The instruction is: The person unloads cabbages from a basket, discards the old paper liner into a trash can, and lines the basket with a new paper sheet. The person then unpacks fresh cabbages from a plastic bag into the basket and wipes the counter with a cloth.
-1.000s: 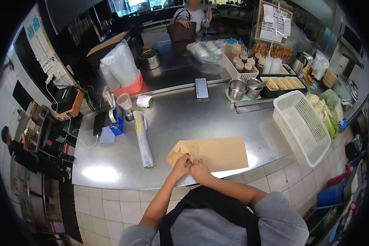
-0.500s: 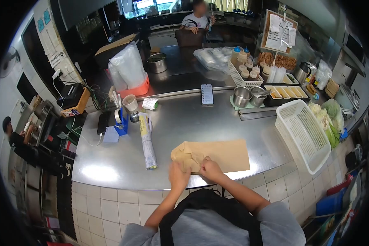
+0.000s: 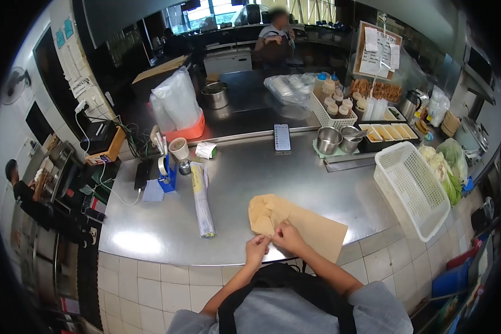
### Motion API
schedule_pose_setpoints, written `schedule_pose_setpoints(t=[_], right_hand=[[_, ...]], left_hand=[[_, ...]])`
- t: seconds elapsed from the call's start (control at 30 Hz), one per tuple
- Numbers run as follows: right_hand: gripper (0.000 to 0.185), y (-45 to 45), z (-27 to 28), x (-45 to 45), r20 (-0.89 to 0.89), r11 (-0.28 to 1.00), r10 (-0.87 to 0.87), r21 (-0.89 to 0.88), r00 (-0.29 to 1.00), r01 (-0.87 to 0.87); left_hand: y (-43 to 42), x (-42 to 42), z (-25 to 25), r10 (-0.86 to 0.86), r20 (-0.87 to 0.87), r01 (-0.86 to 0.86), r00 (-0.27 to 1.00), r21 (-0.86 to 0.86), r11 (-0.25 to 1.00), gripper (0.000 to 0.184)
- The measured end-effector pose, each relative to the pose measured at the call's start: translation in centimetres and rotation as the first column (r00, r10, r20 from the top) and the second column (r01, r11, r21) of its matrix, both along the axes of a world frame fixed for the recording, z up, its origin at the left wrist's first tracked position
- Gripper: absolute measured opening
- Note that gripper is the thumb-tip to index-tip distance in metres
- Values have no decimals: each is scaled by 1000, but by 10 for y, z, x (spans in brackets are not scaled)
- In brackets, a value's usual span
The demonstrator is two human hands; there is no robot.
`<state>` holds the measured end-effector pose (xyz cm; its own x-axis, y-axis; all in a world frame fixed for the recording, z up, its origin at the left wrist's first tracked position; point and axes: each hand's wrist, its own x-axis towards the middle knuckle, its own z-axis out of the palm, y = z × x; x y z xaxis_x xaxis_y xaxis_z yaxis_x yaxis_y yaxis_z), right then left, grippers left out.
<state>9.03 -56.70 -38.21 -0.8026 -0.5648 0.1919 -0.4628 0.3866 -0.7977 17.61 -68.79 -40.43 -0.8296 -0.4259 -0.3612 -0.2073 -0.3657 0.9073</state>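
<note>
A flat brown paper bag [image 3: 312,224] lies slanted on the steel counter near its front edge, its folded end toward the left. Creased flaps show at that end. My left hand [image 3: 257,248] is closed in a pinch at the near corner of the folded end. Close beside it, my right hand [image 3: 288,236] pinches the same near edge, fingers curled over the paper. The two hands nearly touch, and they hide the bit of paper between them.
Left of the bag lies a rolled, wrapped bundle [image 3: 201,203], beside a blue tape dispenser [image 3: 167,177]. A phone [image 3: 282,138] rests at the counter's back. To the right are steel cups [image 3: 329,141] and a white plastic basket [image 3: 409,189]. Two other people stand farther off.
The paper bag has shifted right and turned clockwise, its right end now nearer me. My left hand has moved right, from the folded end's left side to a pinch beside my right hand.
</note>
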Motion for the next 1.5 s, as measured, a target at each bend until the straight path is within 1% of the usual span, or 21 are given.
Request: schedule_pose_setpoints(t=[0.07,0.13,0.27,0.33,0.47,0.53,0.57,0.63,0.77,0.83,0.87,0.93,0.97,1.07,1.17,1.2,1.27,1.33,1.4,1.47,1.5], right_hand=[[21,0,-5,3,4,1000,4,7,1000,-4],[21,1,-9,1,-9,1000,29,7,1000,-28],[21,3,-13,1,17,999,38,-24,999,-37],[21,1,-20,4,226,983,-40,-164,973,78],[19,6,-29,2,255,985,-41,-153,966,83],[16,5,-35,1,152,972,-4,-231,988,40],[16,5,-38,-1,152,972,-4,-232,988,40],[11,5,-42,-1,206,972,-14,-228,978,62],[13,6,-45,5,307,963,-35,-245,951,115],[17,2,-47,8,572,880,39,-408,819,243],[17,3,-38,10,575,878,27,-404,818,255],[22,7,-21,10,714,876,131,-408,687,257],[22,10,-25,9,717,876,121,-403,686,266],[23,13,-32,5,664,881,144,-424,734,210],[24,14,-35,6,637,904,132,-392,760,171],[26,11,-36,6,649,927,86,-329,756,178],[28,7,-39,7,660,946,36,-265,751,187],[28,4,-38,10,533,958,-70,-198,843,205],[26,6,-32,10,535,951,-81,-211,841,226],[25,8,-28,7,537,943,-91,-224,839,245],[23,10,-25,5,532,957,-76,-200,844,212]], left_hand=[[-2,-2,-1,-7,5,8,1000,-69,998,17],[-9,-5,0,-132,95,116,987,158,981,20],[-5,-9,6,-50,91,36,995,156,987,21],[1,-7,9,0,53,-3,999,57,998,21],[4,-5,3,-2,-18,2,1000,27,1000,19],[0,-7,-21,-52,-78,21,996,-354,935,18],[-2,-9,-29,-52,-77,21,996,-354,935,18],[-1,-9,-37,14,-82,-34,997,-253,967,17],[5,-6,-26,67,-153,-97,986,-193,976,16],[6,-7,-16,212,-70,-219,975,-126,967,13],[7,-8,-8,200,-66,-207,978,-124,970,13],[7,-9,3,238,-113,-215,965,186,959,13],[-2,-7,0,126,-14,-123,992,116,986,14],[-4,-9,3,104,-2,-103,995,101,989,12],[-4,-11,2,109,14,-110,994,15,994,12],[-2,-11,0,109,15,-110,994,15,994,12],[5,-12,-6,141,-145,-153,979,-71,986,13],[6,-10,-9,99,-155,-105,983,-32,994,14],[7,-9,-9,56,-166,-56,985,3,998,16],[14,-7,-4,127,-148,-107,981,132,985,17],[15,-6,-1,126,-148,-106,981,132,986,17]])
